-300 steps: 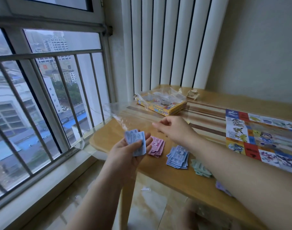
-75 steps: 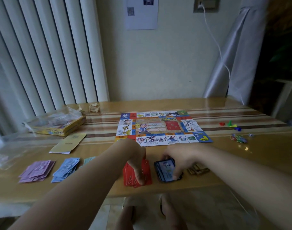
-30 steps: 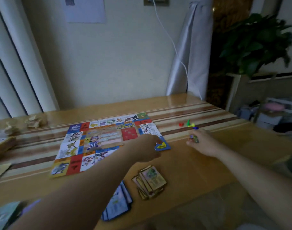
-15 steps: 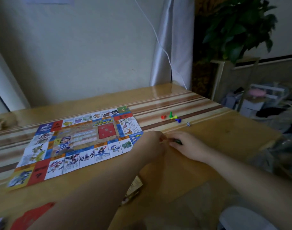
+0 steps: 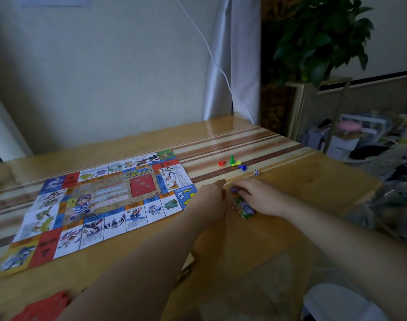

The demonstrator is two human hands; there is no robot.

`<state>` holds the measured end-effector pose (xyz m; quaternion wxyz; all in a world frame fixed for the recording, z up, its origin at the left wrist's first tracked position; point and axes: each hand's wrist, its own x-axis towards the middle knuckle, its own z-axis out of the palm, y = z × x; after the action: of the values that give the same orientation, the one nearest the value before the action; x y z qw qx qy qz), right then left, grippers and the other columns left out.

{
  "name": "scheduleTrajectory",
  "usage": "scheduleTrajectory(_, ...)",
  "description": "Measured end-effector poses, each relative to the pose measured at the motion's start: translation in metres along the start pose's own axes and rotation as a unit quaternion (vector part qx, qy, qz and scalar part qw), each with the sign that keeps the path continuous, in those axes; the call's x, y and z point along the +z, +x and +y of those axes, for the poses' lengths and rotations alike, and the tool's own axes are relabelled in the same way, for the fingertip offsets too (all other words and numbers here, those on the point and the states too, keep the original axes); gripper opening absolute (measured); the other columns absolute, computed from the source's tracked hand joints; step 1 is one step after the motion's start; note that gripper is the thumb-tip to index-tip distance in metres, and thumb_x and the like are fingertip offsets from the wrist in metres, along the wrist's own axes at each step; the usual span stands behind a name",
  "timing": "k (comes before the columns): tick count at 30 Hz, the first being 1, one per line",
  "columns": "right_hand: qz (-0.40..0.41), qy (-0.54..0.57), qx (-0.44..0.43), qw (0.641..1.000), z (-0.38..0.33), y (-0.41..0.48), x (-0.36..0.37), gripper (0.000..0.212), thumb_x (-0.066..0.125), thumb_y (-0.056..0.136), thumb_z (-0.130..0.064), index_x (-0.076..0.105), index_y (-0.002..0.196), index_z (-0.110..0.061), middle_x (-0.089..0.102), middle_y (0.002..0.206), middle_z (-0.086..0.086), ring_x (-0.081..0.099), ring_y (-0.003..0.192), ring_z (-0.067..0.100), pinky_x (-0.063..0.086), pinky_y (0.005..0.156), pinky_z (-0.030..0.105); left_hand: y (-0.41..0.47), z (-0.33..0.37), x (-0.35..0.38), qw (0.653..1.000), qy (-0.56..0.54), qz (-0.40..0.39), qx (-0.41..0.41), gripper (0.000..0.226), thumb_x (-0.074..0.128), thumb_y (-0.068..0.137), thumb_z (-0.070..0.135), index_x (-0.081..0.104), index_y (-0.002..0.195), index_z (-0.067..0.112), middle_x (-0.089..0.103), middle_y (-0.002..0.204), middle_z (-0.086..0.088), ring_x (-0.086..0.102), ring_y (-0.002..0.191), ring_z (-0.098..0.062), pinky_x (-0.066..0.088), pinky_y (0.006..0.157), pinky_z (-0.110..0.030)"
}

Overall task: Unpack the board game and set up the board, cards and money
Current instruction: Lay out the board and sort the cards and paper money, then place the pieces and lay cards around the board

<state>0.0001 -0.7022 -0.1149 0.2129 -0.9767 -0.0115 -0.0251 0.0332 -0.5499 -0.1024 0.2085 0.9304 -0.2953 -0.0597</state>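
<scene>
Wooden surface (image 5: 302, 181) carries the game board (image 5: 100, 205), flat and unfolded at centre left. Just right of its corner both hands meet. The right hand (image 5: 260, 198) curls its fingers onto a small heap of colourful pieces (image 5: 243, 207), gripping it. The left hand (image 5: 209, 200) shows only its back; I cannot tell its grip. Four pawns (image 5: 231, 160) and a die (image 5: 256, 172) sit beyond. Red cards (image 5: 42, 306) lie lower left.

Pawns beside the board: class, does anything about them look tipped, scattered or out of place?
Yes. The red pawn, yellow pawn and blue pawn seem to lie on their sides on the table, off the board; only the green pawn stands upright.
</scene>
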Motion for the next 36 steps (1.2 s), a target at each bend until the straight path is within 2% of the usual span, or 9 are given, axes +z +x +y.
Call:
scheduleTrajectory(3, -0.014, -0.022, -0.014, 1.000, -0.002, 0.000, -0.002, 0.033, 0.040, 0.098, -0.009, 0.060, 0.125, -0.014, 0.058, 0.129, 0.005, 0.052, 0.119, 0.020, 0.042, 0.100, 0.036, 0.000, 0.002, 0.000, 1.000, -0.006, 0.004, 0.017, 0.050, 0.044, 0.097, 0.015, 0.033, 0.146, 0.019, 0.057, 0.132, -0.008, 0.053, 0.120, -0.023, 0.045, 0.096, -0.033)
scheduleTrajectory(8, -0.035, -0.046, -0.052, 0.997, -0.005, -0.018, -0.007, 0.039, 0.037, 0.098, -0.009, 0.056, 0.131, -0.018, 0.057, 0.131, 0.003, 0.052, 0.120, 0.020, 0.044, 0.099, 0.039, -0.009, 0.004, 0.000, 0.999, -0.012, -0.007, 0.043, 0.052, 0.046, 0.097, 0.014, 0.032, 0.146, 0.020, 0.056, 0.134, -0.005, 0.053, 0.121, -0.020, 0.043, 0.097, -0.030)
scheduleTrajectory(14, -0.062, -0.008, -0.033, 0.997, -0.012, -0.039, -0.013, 0.042, 0.040, 0.099, -0.012, 0.046, 0.138, -0.026, 0.051, 0.138, -0.004, 0.047, 0.126, 0.013, 0.041, 0.103, 0.028, -0.017, 0.004, -0.004, 0.998, -0.046, -0.021, 0.047, 0.054, 0.052, 0.096, 0.014, 0.032, 0.145, 0.021, 0.059, 0.128, 0.000, 0.057, 0.112, -0.013, 0.043, 0.086, -0.020)
scheduleTrajectory(19, -0.092, -0.006, 0.005, 0.996, -0.015, -0.032, -0.039, 0.060, 0.062, 0.090, -0.021, 0.037, 0.144, -0.020, 0.043, 0.145, -0.004, 0.043, 0.129, 0.010, 0.036, 0.097, 0.019, -0.010, 0.009, -0.010, 0.995, 0.030, -0.089, 0.034, 0.061, 0.063, 0.089, 0.030, 0.039, 0.143, 0.014, 0.048, 0.138, -0.007, 0.051, 0.119, -0.023, 0.044, 0.098, -0.032)
scheduleTrajectory(22, -0.177, -0.066, 0.051, 0.981, -0.017, -0.020, -0.049, 0.070, 0.072, 0.081, -0.032, 0.040, 0.142, -0.017, 0.046, 0.141, -0.002, 0.047, 0.124, 0.014, 0.039, 0.091, 0.021, -0.001, 0.017, -0.015, 0.980, 0.111, -0.158, 0.048, 0.057, 0.067, 0.083, 0.043, 0.053, 0.131, 0.014, 0.054, 0.122, -0.007, 0.052, 0.099, -0.018, 0.044, 0.082, -0.027)
scheduleTrajectory(26, -0.222, -0.056, 0.083, 0.970, -0.021, -0.006, -0.048, 0.065, 0.079, 0.075, -0.024, 0.049, 0.132, -0.017, 0.054, 0.128, -0.001, 0.056, 0.109, 0.016, 0.049, 0.081, 0.022, 0.014, 0.025, -0.019, 0.966, 0.167, -0.184, 0.068, 0.057, 0.070, 0.082, 0.040, 0.055, 0.129, 0.012, 0.063, 0.117, -0.007, 0.058, 0.099, -0.019, 0.038, 0.075, -0.021)
scheduleTrajectory(29, -0.240, -0.063, 0.091, 0.964, -0.028, 0.002, -0.048, 0.060, 0.080, 0.073, -0.022, 0.053, 0.126, -0.014, 0.056, 0.105, -0.005, 0.060, 0.095, 0.016, 0.047, 0.063, 0.016, 0.024, 0.029, -0.022, 0.961, 0.169, -0.209, 0.062, 0.053, 0.072, 0.079, 0.039, 0.061, 0.123, 0.011, 0.068, 0.101, -0.003, 0.057, 0.068, -0.008, 0.037, 0.058, -0.015)
scheduleTrajectory(32, -0.253, -0.081, 0.098, 0.959, -0.033, 0.008, -0.048, 0.054, 0.082, 0.072, -0.023, 0.057, 0.118, -0.011, 0.054, 0.085, -0.008, 0.063, 0.087, 0.017, 0.049, 0.061, 0.019, 0.032, 0.031, -0.022, 0.961, 0.144, -0.229, 0.051, 0.046, 0.074, 0.079, 0.033, 0.064, 0.118, 0.010, 0.064, 0.090, 0.002, 0.056, 0.060, -0.004, 0.042, 0.061, -0.012)
scheduleTrajectory(36, -0.271, -0.067, 0.110, 0.954, -0.034, 0.011, -0.047, 0.044, 0.081, 0.073, -0.019, 0.057, 0.108, -0.011, 0.058, 0.096, 0.000, 0.064, 0.091, 0.020, 0.054, 0.065, 0.022, 0.034, 0.033, -0.022, 0.961, 0.115, -0.244, 0.058, 0.043, 0.073, 0.081, 0.027, 0.062, 0.119, 0.010, 0.059, 0.091, 0.004, 0.052, 0.056, -0.002, 0.047, 0.072, -0.017)
